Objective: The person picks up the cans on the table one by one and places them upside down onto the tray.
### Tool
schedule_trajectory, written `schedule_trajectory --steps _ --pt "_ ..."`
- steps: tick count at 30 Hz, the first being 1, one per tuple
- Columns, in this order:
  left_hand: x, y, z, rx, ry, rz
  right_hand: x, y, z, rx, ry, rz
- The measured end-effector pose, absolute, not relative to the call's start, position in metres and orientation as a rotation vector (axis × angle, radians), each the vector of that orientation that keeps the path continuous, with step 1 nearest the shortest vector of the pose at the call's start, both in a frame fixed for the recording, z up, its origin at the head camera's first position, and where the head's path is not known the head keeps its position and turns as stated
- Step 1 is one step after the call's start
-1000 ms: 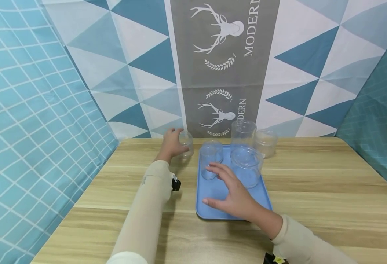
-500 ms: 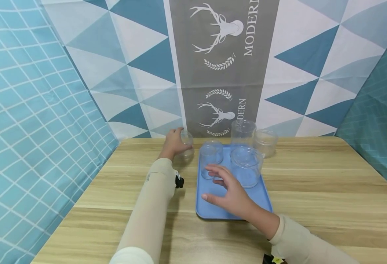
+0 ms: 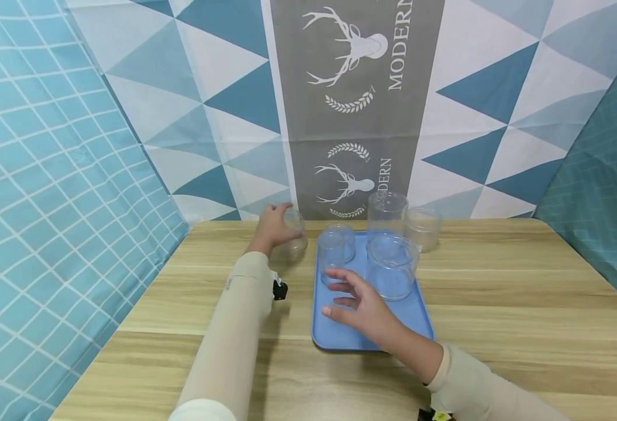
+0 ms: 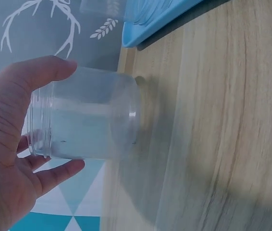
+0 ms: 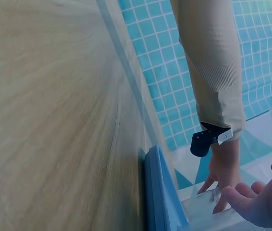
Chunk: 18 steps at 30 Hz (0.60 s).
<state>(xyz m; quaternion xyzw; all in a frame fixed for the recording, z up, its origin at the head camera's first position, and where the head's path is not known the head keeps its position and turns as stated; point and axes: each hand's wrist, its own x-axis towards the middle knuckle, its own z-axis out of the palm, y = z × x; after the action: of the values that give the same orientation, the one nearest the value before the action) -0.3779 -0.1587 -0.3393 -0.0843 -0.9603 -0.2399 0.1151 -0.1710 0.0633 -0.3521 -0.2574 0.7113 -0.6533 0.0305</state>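
My left hand (image 3: 276, 228) holds a clear jar (image 3: 296, 233) at the back of the table, left of the blue tray (image 3: 334, 336). In the left wrist view the thumb and fingers lie around the threaded rim end of that jar (image 4: 85, 115), whose base is at or very near the wood. Over the front of the tray hovers my right hand (image 3: 366, 310), fingers loosely bent and nothing held. A narrow clear jar (image 3: 331, 251) stands just beyond its fingertips. Also on the tray is a wide clear jar (image 3: 392, 272).
Behind the narrow jar sits a smaller clear jar (image 3: 346, 237). A tall clear jar (image 3: 387, 211) stands at the tray's back right, beside another jar (image 3: 425, 229) that seems to be off the tray. A patterned cloth (image 3: 224, 117) hangs behind the wooden table (image 3: 508, 310).
The left hand and its jar shift slightly right, then back left. My right hand's fingers dip a little lower and curl slightly more. The tray and other jars stay put.
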Motion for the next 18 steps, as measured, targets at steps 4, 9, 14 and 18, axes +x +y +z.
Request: schedule_trajectory --steps 4,9,14,18 --pt "-0.376 -0.163 -0.335 -0.280 -2.829 -0.690 -0.171 0.063 -0.352 -0.709 2.095 -2.060" --pt "-0.370 -0.169 -0.330 -0.313 -2.857 -0.675 -0.172 0.063 -0.353 -0.657 2.025 -2.083" --pt "-0.365 -0.176 -0.324 -0.352 -2.884 -0.641 -0.170 0.063 -0.353 -0.627 1.996 -2.084" --pt "-0.360 -0.181 -0.322 -0.385 -2.892 -0.637 -0.169 0.063 -0.354 -0.617 1.978 -2.084"
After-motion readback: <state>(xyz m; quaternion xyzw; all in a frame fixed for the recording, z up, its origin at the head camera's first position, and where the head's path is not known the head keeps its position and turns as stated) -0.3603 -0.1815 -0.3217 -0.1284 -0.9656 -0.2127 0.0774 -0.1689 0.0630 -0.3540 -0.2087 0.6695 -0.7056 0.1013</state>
